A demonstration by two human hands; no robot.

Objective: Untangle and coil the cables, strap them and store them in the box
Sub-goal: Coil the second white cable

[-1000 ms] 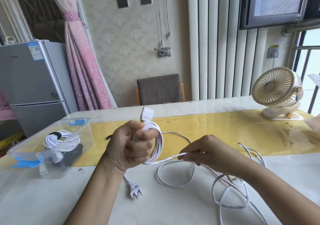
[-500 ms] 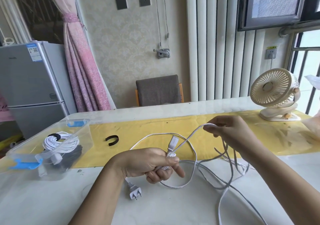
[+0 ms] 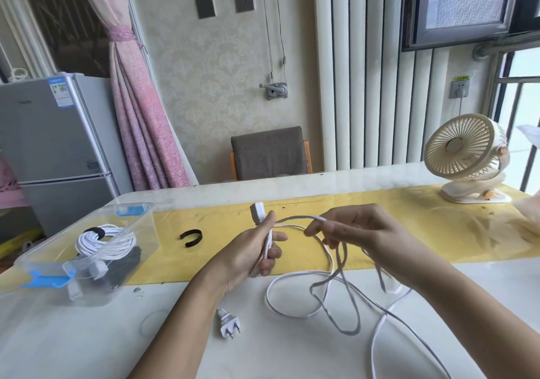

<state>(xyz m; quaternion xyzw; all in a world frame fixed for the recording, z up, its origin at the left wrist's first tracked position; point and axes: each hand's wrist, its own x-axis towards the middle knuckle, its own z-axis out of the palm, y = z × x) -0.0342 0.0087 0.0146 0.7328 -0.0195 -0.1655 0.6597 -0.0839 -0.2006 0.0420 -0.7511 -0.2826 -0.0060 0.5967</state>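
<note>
My left hand (image 3: 253, 252) grips the coiled end of a white flat cable (image 3: 295, 315) above the table, and the cable's white connector (image 3: 258, 213) sticks up past the thumb. My right hand (image 3: 355, 232) pinches a loop of the same cable just to the right and holds it up level with the left hand. The remaining cable lies in loose loops on the table below both hands. Its white two-pin plug (image 3: 228, 322) lies near my left forearm. A black strap (image 3: 191, 237) lies curved on the yellow runner. The clear plastic box (image 3: 140, 229) at the left holds a strapped white coil (image 3: 105, 241) and a dark cable.
A cream desk fan (image 3: 467, 161) stands at the back right on the yellow runner (image 3: 438, 232). A chair (image 3: 270, 152) sits behind the table's far edge. A grey fridge (image 3: 55, 142) stands beyond the table's left corner.
My left hand has lifted and turned upright with the cable's end. My right hand has brought a loop of cable leftward and lower, close to the left hand.
</note>
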